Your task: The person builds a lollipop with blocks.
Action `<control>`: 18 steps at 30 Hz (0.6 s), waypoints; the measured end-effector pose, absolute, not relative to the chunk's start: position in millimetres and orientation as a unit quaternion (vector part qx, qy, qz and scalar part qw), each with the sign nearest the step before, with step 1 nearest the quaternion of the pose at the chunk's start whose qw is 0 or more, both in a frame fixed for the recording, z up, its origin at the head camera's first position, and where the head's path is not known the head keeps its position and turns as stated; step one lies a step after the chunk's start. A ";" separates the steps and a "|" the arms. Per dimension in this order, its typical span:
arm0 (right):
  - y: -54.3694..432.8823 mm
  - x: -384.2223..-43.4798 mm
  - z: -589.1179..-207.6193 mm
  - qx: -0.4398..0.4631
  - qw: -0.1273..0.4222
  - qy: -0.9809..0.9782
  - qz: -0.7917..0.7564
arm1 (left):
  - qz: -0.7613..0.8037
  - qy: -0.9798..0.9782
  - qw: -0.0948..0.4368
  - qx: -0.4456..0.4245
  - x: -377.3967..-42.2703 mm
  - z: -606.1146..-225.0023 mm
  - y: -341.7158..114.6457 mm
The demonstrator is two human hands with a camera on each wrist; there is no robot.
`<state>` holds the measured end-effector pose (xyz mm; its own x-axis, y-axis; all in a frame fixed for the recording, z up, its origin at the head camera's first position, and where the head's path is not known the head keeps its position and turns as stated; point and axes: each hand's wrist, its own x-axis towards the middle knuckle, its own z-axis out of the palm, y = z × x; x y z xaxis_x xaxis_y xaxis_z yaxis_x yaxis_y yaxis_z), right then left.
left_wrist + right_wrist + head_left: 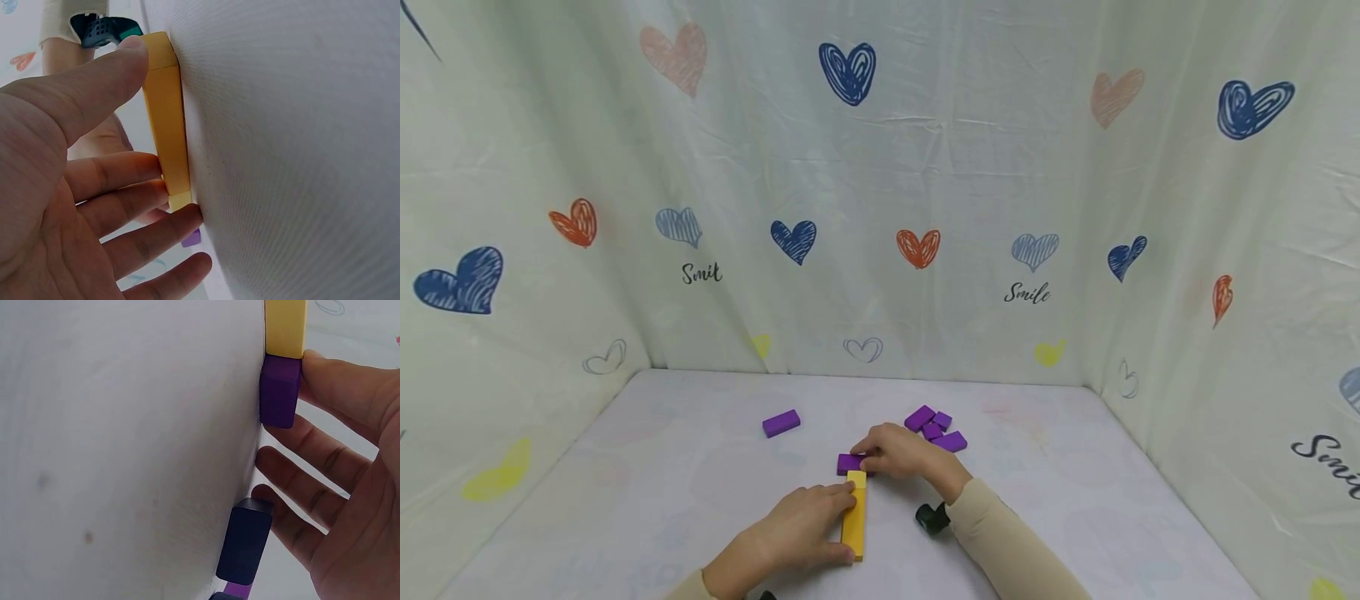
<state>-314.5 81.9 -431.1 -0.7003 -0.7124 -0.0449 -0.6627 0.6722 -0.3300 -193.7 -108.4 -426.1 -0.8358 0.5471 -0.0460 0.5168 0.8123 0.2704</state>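
Note:
A long yellow block (853, 525) lies lengthwise on the table, with a short, lighter yellow block (857, 479) against its far end. My left hand (801, 525) rests along their left side, thumb at the near end and fingertips towards the far end, fingers fairly straight. Just beyond, a purple block (849, 464) lies crosswise and touches the light yellow one in the right wrist view. My right hand (901, 452) pinches that purple block near its right end, thumb on the near side and index finger on the far side. Its right end is partly hidden by the fingers.
Several purple blocks (950, 442) lie clustered beyond my right wrist. One more purple block (781, 423) sits apart at the back left. A dark wrist device (932, 518) shows beside my right sleeve. A heart-printed curtain (865, 300) stands behind the white table (647, 467).

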 end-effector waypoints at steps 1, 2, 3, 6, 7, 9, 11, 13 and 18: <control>82.1 -314.1 -430.8 -0.378 0.085 0.910 -0.149 | 0.124 0.950 0.061 0.280 -193.8 -426.2 -108.3; 82.3 -313.9 -430.9 -0.376 0.086 0.910 -0.153 | 0.123 0.950 0.061 0.280 -193.8 -426.2 -108.3; 82.8 -313.6 -430.5 -0.371 0.090 0.910 -0.160 | 0.123 0.950 0.062 0.279 -194.0 -426.3 -108.3; 86.2 -313.8 -428.9 -0.353 0.098 0.912 -0.186 | 0.123 0.951 0.066 0.276 -194.2 -426.3 -108.1; 88.0 -314.3 -428.0 -0.346 0.099 0.912 -0.195 | 0.123 0.951 0.069 0.274 -194.4 -426.3 -107.9; 92.4 -315.5 -426.2 -0.332 0.097 0.915 -0.209 | 0.123 0.952 0.071 0.272 -194.6 -426.2 -107.5; 97.6 -317.0 -424.1 -0.326 0.090 0.917 -0.213 | 0.123 0.952 0.073 0.269 -194.5 -426.3 -107.0; 103.1 -318.3 -422.5 -0.321 0.084 0.919 -0.215 | 0.123 0.953 0.074 0.268 -194.2 -426.4 -106.6; 116.4 -320.5 -420.8 -0.305 0.076 0.925 -0.213 | 0.124 0.954 0.078 0.263 -193.6 -426.4 -106.3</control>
<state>-320.5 116.4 -420.8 -0.8027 -0.5963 -0.0103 -0.5316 0.7232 -0.4409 -193.6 -106.3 -426.4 -0.8497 0.5205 -0.0843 0.4817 0.8313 0.2773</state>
